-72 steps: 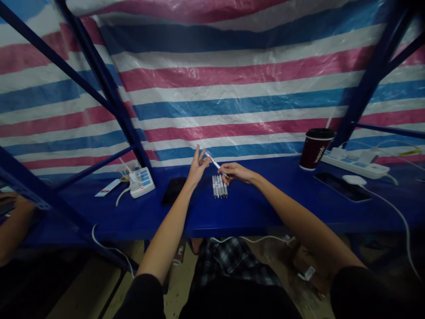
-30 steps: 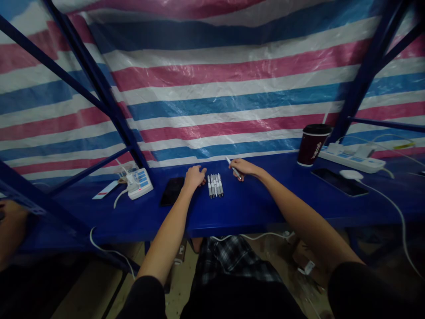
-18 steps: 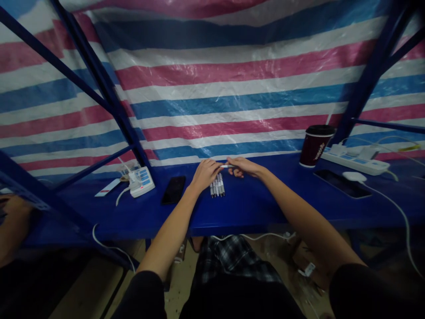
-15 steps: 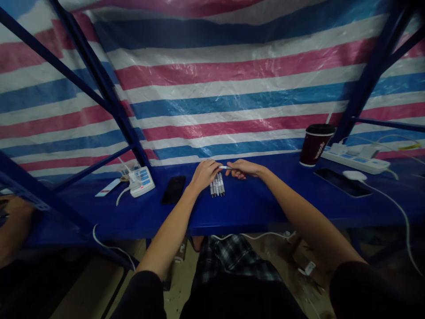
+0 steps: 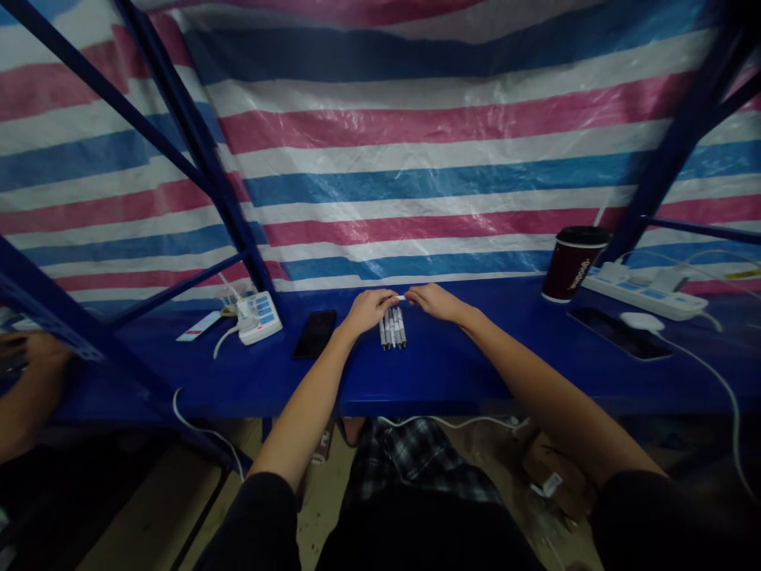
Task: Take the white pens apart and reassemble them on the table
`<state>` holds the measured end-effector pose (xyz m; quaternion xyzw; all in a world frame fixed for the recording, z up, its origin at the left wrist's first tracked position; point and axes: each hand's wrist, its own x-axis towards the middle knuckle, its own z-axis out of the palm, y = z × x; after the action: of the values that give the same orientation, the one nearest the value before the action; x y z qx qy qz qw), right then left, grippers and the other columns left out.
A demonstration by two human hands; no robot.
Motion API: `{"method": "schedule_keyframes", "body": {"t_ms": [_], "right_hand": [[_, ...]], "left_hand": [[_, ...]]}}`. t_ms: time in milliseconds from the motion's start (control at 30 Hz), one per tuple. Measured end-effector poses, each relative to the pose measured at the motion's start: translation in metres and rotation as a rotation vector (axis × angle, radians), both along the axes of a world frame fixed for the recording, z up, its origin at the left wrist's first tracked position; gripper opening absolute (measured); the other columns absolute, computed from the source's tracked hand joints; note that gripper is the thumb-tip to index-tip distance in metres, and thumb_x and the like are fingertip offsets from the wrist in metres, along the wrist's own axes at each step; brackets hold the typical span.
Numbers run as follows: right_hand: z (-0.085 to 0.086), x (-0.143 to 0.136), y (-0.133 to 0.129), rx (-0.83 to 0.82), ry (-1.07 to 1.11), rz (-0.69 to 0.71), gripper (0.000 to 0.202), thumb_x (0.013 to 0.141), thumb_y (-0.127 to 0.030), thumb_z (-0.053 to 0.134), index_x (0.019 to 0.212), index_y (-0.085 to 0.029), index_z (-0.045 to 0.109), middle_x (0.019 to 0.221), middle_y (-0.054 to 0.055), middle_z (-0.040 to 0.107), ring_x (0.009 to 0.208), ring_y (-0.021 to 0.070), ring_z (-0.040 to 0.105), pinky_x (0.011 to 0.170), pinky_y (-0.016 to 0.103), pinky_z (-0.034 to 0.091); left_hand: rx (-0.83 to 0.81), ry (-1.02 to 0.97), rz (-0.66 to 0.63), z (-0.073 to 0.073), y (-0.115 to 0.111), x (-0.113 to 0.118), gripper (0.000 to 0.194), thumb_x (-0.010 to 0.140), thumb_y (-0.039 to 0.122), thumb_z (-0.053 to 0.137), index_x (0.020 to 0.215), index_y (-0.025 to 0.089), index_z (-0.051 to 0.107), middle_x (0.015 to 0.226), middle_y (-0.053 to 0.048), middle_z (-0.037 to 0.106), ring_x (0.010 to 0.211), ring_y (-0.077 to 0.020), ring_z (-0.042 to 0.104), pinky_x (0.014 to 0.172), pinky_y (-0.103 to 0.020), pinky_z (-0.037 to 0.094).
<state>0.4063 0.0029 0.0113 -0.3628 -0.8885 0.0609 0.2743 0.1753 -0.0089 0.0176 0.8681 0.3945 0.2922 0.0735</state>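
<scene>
Between my two hands a white-and-grey pen (image 5: 401,298) lies crosswise, only its short middle part showing. My left hand (image 5: 371,309) is closed on its left end. The fingers of my right hand (image 5: 437,303) pinch its right end. Just below the hands, a row of several grey-and-white pens (image 5: 393,330) lies side by side on the blue table (image 5: 457,373), tips toward me. The upper ends of that row are partly hidden by my left hand. A black phone (image 5: 315,334) lies to the left of my left forearm.
On the left stands a white power strip (image 5: 260,319) with plugs beside a blue frame post. To the right are a dark red lidded cup (image 5: 574,264), a second power strip (image 5: 648,295), and a phone (image 5: 618,333) with a white charger. Another person's hand (image 5: 41,353) shows at far left.
My right hand has shifted slightly left and its fingers have closed in on the pen, so less of the pen shows. The view has moved a little; the row of pens stays put.
</scene>
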Motion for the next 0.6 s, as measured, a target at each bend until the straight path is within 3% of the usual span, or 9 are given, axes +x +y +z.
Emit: {"method": "schedule_keyframes", "body": {"t_ms": [200, 400, 500, 600], "right_hand": [[-0.005, -0.006, -0.004, 0.100, -0.112, -0.069, 0.029, 0.108, -0.028, 0.044, 0.094, -0.015, 0.065, 0.087, 0.012, 0.071, 0.078, 0.0208, 0.063, 0.073, 0.029, 0.037], [0.000, -0.010, -0.011, 0.033, 0.057, -0.010, 0.019, 0.103, -0.028, 0.055, 0.087, -0.020, 0.062, 0.086, 0.010, 0.067, 0.084, 0.0236, 0.061, 0.079, 0.032, 0.042], [-0.001, -0.010, -0.008, -0.015, 0.242, 0.045, 0.012, 0.098, -0.032, 0.061, 0.092, -0.021, 0.063, 0.093, 0.009, 0.068, 0.093, 0.0241, 0.060, 0.085, 0.033, 0.045], [-0.005, -0.009, 0.000, -0.226, 0.409, 0.032, 0.029, 0.100, -0.044, 0.053, 0.090, -0.019, 0.063, 0.081, 0.005, 0.066, 0.075, 0.0185, 0.059, 0.073, 0.029, 0.046]], "left_hand": [[-0.194, -0.127, -0.060, -0.001, 0.009, -0.007, 0.038, 0.096, 0.048, 0.056, 0.100, 0.018, 0.080, 0.092, -0.004, 0.077, 0.086, -0.0207, 0.067, 0.077, -0.028, 0.045], [-0.336, -0.178, -0.120, 0.004, 0.010, -0.009, 0.043, 0.097, 0.048, 0.054, 0.091, 0.014, 0.080, 0.062, -0.003, 0.065, 0.059, -0.0153, 0.056, 0.062, -0.028, 0.043], [-0.235, -0.180, -0.061, 0.004, 0.009, -0.009, 0.039, 0.098, 0.046, 0.055, 0.095, 0.016, 0.080, 0.072, -0.005, 0.072, 0.067, -0.0183, 0.063, 0.067, -0.030, 0.047], [-0.017, -0.147, 0.046, 0.000, 0.006, -0.007, 0.030, 0.098, 0.043, 0.059, 0.104, 0.023, 0.080, 0.098, -0.005, 0.079, 0.088, -0.0228, 0.071, 0.080, -0.032, 0.051]]}}
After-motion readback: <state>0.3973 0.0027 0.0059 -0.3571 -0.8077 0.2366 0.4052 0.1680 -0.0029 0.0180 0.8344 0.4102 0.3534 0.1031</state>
